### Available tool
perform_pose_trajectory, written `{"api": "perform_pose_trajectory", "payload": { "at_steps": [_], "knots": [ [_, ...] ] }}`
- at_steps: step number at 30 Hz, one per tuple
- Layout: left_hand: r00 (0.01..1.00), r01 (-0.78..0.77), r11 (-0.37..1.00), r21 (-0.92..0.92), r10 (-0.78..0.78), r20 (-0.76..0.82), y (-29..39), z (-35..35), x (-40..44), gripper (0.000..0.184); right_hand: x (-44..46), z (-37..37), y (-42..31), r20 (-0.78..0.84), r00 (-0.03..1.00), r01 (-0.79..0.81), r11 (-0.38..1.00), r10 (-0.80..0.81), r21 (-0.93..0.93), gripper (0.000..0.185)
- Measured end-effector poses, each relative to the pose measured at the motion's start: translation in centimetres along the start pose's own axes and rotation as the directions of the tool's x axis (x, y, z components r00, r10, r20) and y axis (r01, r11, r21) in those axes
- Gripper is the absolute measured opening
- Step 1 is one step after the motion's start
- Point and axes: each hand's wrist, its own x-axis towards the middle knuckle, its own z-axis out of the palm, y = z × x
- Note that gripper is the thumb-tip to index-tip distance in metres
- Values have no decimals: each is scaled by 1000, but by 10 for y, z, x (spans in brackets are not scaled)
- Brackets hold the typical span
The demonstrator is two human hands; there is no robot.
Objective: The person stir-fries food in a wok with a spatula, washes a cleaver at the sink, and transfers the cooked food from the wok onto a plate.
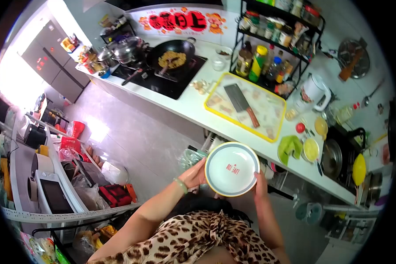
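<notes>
A white plate [232,178] with a grey-blue band, a yellow rim and red lettering is held up in front of my body, its inside facing up. My left hand [194,174] grips its left edge, a pale bracelet on the wrist. On the opposite edge my right hand [260,185] is closed round the rim. Beyond the plate, a cleaver [236,97] with a wooden handle lies on the yellow-edged cutting board [268,110]. A black wok [152,59] holding yellowish food and a spatula stands on the cooktop [185,81].
A black rack [275,42] with bottles and jars stands behind the board. Right of it are a blender [310,92], a tomato [300,127], a green cloth [290,147] and a bowl [311,150]. Below the counter a drawer is open. Crowded shelves [75,215] line the left.
</notes>
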Motion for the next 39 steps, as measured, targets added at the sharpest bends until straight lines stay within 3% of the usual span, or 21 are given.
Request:
{"api": "perform_pose_trajectory", "payload": {
  "at_steps": [1, 4, 7, 9, 11, 13, 14, 16, 18, 20, 21, 23, 25, 27, 30, 32, 34, 35, 36, 37, 39],
  "knots": [
    [996, -53, 991, -120, 60, 60, 14, 6, -16, 51, 5, 16, -1, 64, 998, -1, 1000, 3, -21, 39],
    [987, -153, 988, -5, 153, 46, 37, -20, -59, 50, 30, 60, 17, 157, 988, 1, 998, 10, -68, 40],
    [981, -152, 985, 81, 160, -105, 61, -50, -99, 48, 51, 120, 27, 264, 962, -29, 989, 68, -148, 39],
    [954, -238, 971, 32, 240, -178, 69, -79, -122, 44, 62, 164, 24, 285, 909, -203, 920, 305, -336, 42],
    [914, -326, 945, -3, 314, -258, 77, -111, -150, 41, 92, 212, 17, 470, 844, 15, 864, 259, -504, 44],
    [887, -373, 928, -28, 347, -303, 94, -148, -179, 39, 140, 255, 12, 453, 891, 296, 753, 4, -588, 44],
    [838, -423, 906, 15, 397, -373, 101, -167, -194, 38, 164, 284, 0, 426, 901, 345, 724, -79, -597, 43],
    [788, -465, 883, 54, 441, -430, 116, -182, -217, 37, 211, 341, -20, 325, 935, 322, 716, -140, -619, 47],
    [669, -569, 821, 49, 497, -552, 138, -187, -245, 37, 253, 392, -38, 234, 961, 273, 672, -151, -689, 58],
    [670, -599, 800, 34, 524, -527, 147, -212, -264, 33, 291, 428, -39, 194, 964, 255, 441, -180, -860, 68],
    [640, -624, 781, 28, 531, -555, 156, -215, -267, 31, 291, 450, -45, 136, 987, 156, 350, -82, -924, 68],
    [579, -673, 739, 22, 545, -607, 172, -221, -274, 29, 321, 467, -32, 126, 987, 130, 36, -99, -991, 60],
    [553, -698, 716, 22, 559, -618, 188, -220, -279, 33, 322, 481, -31, 53, 995, 50, -40, -80, -998, 50],
    [538, -717, 697, 10, 563, -627, 200, -232, -277, 35, 324, 489, -32, 59, 972, 0, -250, -226, -968, 41],
    [523, -746, 666, -11, 576, -628, 216, -249, -275, 39, 336, 481, -65, 238, 924, 65, -488, -300, -871, 29],
    [512, -758, 652, -9, 587, -627, 232, -256, -271, 41, 334, 483, -119, 289, 934, 123, -574, -208, -810, 23],
    [474, -784, 621, 3, 603, -641, 249, -264, -268, 41, 368, 461, -169, 385, 915, 266, -540, -120, -799, 26],
    [480, -782, 623, 1, 603, -637, 261, -265, -267, 41, 380, 451, -193, 417, 904, 338, -445, -91, -829, 29],
    [485, -781, 625, -2, 604, -633, 272, -266, -266, 41, 365, 462, -216, 214, 976, 204, -189, -34, -960, 29],
    [490, -779, 627, -4, 604, -628, 284, -267, -264, 41, 350, 473, -239, 126, 989, 131, -61, 77, -990, 29],
    [440, -801, 599, 25, 615, -655, 305, -270, -261, 41, 344, 478, -270, 24, 978, 13, 56, 209, -998, 26]
  ]
}}
